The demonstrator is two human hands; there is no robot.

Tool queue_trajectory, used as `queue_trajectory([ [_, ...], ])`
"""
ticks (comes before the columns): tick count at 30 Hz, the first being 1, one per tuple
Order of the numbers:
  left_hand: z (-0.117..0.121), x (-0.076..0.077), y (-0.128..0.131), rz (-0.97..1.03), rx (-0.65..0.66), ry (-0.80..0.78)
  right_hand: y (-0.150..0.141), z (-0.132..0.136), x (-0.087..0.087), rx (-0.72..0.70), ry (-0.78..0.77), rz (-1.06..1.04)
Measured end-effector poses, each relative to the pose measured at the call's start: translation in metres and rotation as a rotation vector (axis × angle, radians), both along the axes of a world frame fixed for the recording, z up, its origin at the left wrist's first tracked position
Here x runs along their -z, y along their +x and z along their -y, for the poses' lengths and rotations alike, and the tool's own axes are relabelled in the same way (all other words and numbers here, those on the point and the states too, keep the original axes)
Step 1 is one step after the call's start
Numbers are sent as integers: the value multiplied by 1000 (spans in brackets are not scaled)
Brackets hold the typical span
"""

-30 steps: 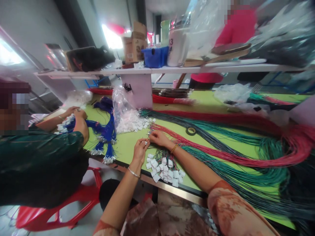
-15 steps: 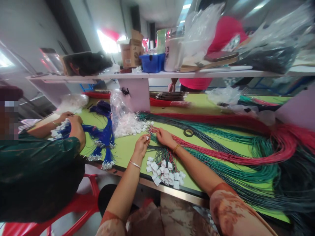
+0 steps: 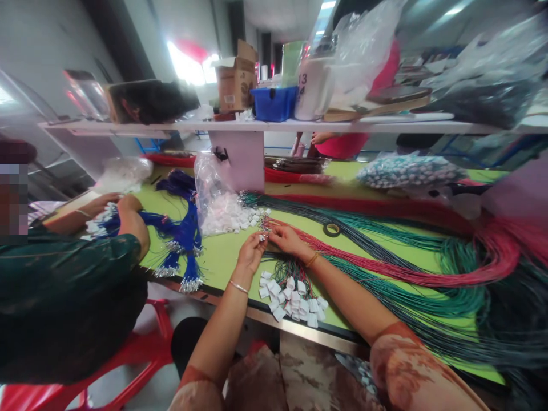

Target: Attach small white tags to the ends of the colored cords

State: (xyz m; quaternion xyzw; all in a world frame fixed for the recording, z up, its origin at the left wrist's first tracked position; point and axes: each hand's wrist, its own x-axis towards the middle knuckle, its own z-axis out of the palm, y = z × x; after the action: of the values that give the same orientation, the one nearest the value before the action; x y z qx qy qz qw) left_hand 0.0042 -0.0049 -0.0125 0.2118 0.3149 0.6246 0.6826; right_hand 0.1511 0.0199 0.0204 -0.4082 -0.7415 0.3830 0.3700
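Observation:
My left hand (image 3: 252,251) is closed, pinching a small white plastic connector (image 3: 262,237) between thumb and fingers. Close against it, my right hand (image 3: 287,238) pinches a thin wire at the connector; its colour is hard to make out. Under my right wrist and beyond it runs a bundle of red wires (image 3: 363,265), its tips lying just past my fingers. Below both hands, a heap of white connectors (image 3: 295,299) with wires attached lies by the table's front edge. Loose white connectors (image 3: 226,214) spill from a clear plastic bag (image 3: 208,174) just beyond my left hand.
Green wires (image 3: 428,302) and black wires (image 3: 363,245) stretch rightward over the green table (image 3: 222,257). A tape roll (image 3: 331,229) lies among them. To the left, a co-worker's hands (image 3: 131,208) handle blue wires (image 3: 180,234). A shelf (image 3: 171,127) crosses above, holding a blue bin (image 3: 275,104).
My right hand went out to the tips of the red wires, then came back left to meet my left hand at the connector. In the back, a bag of pale pieces has appeared on the right.

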Motion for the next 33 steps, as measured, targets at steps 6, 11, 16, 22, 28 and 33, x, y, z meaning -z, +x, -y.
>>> queue_trajectory([
  [6, 1, -1, -1, -33, 16, 31, 4, 10, -2, -12, -9, 53],
  [11, 3, -1, 2, -117, 30, 70, 0, 7, 2, 48, -111, 38],
  [16, 5, -1, 11, -233, -62, 87, -2, 7, 9, 65, -63, 80],
  [22, 6, 1, 13, -239, -122, 41, -1, 10, 9, 28, 140, 207],
  [28, 5, 2, 14, -285, -155, 4, -4, 10, 11, 104, 160, 306],
  [33, 3, 1, 9, -266, -175, -2, -1, 12, 2, 13, 171, 317],
])
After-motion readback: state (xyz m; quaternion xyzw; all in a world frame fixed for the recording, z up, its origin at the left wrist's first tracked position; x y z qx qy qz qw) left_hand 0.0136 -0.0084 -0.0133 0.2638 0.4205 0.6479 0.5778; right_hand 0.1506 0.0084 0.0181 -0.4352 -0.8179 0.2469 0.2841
